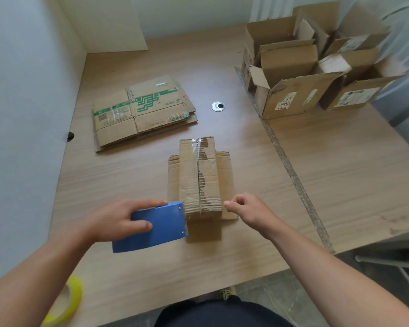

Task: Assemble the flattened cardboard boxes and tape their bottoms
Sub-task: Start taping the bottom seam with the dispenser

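Gripping the blue tape dispenser (156, 226) in left hand (113, 220) at the box (198, 175) near end, box mid bench (340, 161), right hand (246, 208) curled beside its right flap, can't tell if pinching anything, flattened boxes (142, 109) toward far-left corner

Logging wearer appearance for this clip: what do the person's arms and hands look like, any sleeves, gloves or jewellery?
Both forearms are bare to the frame edge; no sleeve shows. The left hand and right hand wear no gloves, and no watch, ring or band is visible. A dark garment shows at the bottom edge.
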Demonstrator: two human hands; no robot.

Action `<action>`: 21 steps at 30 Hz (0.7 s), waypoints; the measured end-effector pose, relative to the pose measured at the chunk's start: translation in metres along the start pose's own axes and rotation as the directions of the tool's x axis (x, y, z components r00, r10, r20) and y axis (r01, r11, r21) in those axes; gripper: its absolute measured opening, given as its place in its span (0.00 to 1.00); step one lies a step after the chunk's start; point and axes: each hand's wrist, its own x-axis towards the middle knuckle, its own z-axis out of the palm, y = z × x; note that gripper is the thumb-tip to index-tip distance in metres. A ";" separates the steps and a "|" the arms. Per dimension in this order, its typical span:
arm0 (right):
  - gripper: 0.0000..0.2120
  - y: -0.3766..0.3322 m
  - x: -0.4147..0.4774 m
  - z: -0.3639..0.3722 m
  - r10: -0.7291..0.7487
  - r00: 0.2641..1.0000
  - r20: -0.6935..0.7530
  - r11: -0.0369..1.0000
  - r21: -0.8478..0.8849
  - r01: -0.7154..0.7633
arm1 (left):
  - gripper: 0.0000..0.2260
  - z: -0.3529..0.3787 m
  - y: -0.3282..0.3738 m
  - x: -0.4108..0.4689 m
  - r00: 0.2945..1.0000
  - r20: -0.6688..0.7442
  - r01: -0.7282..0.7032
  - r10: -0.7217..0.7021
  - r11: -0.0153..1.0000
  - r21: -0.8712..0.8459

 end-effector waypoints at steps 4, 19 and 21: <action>0.13 0.006 0.002 0.013 0.052 0.997 -0.049 0.998 0.047 -0.050 | 0.26 -0.011 0.009 0.014 0.998 0.027 0.054 -0.055 0.998 0.030; 0.14 0.021 0.013 0.035 0.143 0.989 -0.048 0.988 0.059 -0.140 | 0.23 -0.012 0.000 0.038 0.974 0.153 0.173 -0.165 0.984 -0.039; 0.12 0.020 0.014 0.038 0.140 0.985 -0.096 0.990 0.007 -0.140 | 0.24 -0.012 -0.002 0.040 0.971 0.162 0.184 -0.175 0.982 -0.041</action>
